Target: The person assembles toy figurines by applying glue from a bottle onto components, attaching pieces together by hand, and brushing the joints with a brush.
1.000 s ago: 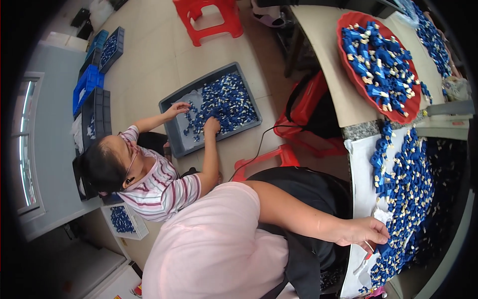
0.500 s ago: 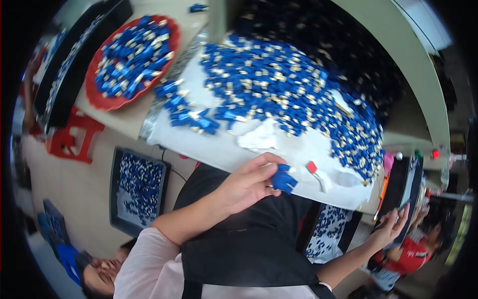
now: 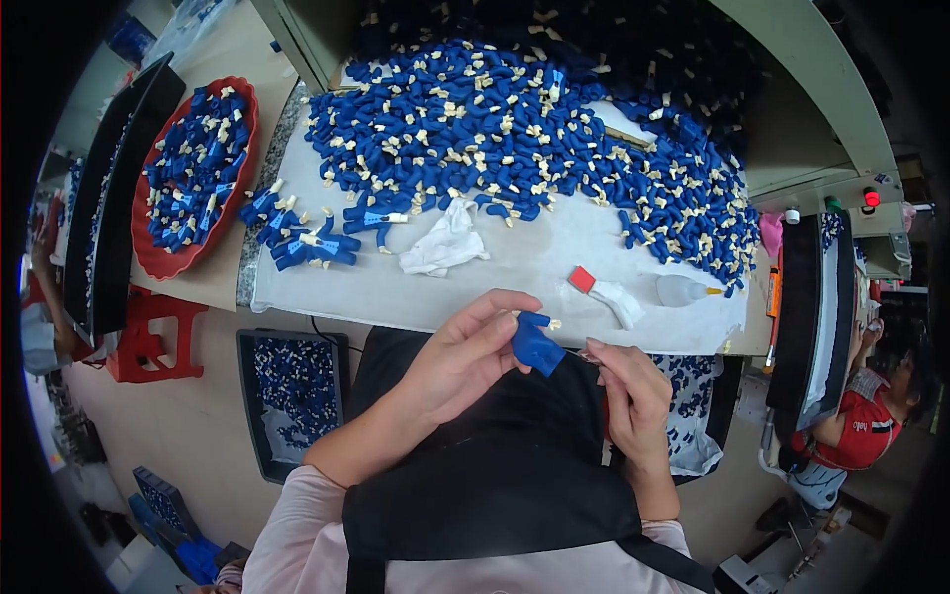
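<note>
A white-covered worktop (image 3: 539,262) bore a broad heap of blue pieces (image 3: 435,139), a red dish (image 3: 249,148) of more standing leftward. At the near edge, the left hand (image 3: 463,354) grasped a single blue piece (image 3: 537,348) between its fingers; beside it, the right hand's (image 3: 638,396) were pinched on a slim item (image 3: 592,360) (too tiny to identify).

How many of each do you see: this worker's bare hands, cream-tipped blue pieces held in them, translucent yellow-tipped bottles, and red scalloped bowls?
Bare left hand and bare right hand: 2
Held cream-tipped blue piece: 1
Translucent yellow-tipped bottle: 1
Red scalloped bowl: 1
Total: 5
</note>
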A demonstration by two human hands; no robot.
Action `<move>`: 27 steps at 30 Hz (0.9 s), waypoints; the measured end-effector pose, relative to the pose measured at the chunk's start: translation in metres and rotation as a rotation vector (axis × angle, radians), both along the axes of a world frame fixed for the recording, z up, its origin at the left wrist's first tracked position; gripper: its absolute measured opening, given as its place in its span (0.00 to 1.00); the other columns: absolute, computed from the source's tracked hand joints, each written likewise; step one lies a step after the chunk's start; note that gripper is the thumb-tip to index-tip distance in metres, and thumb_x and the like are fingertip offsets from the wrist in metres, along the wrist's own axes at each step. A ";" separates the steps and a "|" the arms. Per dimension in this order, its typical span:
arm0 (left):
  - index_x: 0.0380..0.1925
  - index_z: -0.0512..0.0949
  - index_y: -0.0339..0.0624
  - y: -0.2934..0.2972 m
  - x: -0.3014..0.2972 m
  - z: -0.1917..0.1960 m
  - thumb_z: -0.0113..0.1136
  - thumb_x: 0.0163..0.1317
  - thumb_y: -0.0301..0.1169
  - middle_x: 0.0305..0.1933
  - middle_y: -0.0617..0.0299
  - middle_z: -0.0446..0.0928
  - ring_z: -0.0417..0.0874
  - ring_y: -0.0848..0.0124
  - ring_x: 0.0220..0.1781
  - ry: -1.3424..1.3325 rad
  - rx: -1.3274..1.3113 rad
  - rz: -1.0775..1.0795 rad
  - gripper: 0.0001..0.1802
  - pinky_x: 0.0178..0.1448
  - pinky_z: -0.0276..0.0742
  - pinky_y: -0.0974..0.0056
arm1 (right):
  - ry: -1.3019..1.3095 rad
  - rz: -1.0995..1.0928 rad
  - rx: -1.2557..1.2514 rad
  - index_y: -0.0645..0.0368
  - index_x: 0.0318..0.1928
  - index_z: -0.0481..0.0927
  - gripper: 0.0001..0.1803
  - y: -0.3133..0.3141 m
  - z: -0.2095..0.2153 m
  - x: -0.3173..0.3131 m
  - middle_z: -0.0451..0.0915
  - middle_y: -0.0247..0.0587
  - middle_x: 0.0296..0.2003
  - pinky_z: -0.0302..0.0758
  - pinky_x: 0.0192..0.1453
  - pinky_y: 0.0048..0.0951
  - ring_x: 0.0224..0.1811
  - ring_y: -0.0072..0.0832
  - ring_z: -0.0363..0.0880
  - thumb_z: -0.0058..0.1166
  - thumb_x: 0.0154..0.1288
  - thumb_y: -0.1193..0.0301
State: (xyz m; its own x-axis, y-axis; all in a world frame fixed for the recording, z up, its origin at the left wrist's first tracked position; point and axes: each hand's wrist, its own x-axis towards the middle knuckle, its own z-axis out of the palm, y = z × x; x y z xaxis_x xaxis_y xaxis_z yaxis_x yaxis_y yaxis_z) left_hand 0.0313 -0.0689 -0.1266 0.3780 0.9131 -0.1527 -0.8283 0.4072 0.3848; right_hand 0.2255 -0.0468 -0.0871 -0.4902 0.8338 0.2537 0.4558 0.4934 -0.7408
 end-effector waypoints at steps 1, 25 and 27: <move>0.44 0.65 0.40 -0.001 0.002 -0.001 0.44 0.61 0.31 0.38 0.60 0.70 0.71 0.74 0.41 0.029 -0.030 0.039 0.12 0.47 0.65 0.70 | -0.021 -0.013 0.043 0.65 0.40 0.74 0.15 0.000 0.000 -0.002 0.76 0.45 0.29 0.67 0.27 0.19 0.24 0.27 0.72 0.43 0.50 0.87; 0.41 0.65 0.41 -0.002 0.005 -0.007 0.46 0.60 0.32 0.36 0.57 0.70 0.71 0.69 0.39 -0.088 -0.086 0.002 0.11 0.44 0.66 0.67 | -0.223 -0.004 0.381 0.56 0.43 0.75 0.22 0.005 -0.004 -0.015 0.74 0.36 0.28 0.63 0.24 0.25 0.21 0.27 0.68 0.47 0.42 0.81; 0.41 0.65 0.41 -0.002 0.005 -0.008 0.46 0.60 0.32 0.36 0.57 0.70 0.71 0.69 0.39 -0.117 -0.104 -0.003 0.12 0.44 0.65 0.67 | -0.242 -0.006 0.397 0.56 0.43 0.75 0.22 0.006 -0.003 -0.014 0.74 0.36 0.28 0.63 0.24 0.25 0.21 0.27 0.67 0.47 0.42 0.81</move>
State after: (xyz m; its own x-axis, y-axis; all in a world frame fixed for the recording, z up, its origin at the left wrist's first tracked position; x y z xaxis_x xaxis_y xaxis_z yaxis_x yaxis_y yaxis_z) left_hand 0.0364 -0.0708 -0.1342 0.4017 0.8935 -0.2008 -0.8635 0.4426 0.2417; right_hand 0.2112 -0.0411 -0.0898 -0.5698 0.6984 0.4331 0.5959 0.7140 -0.3674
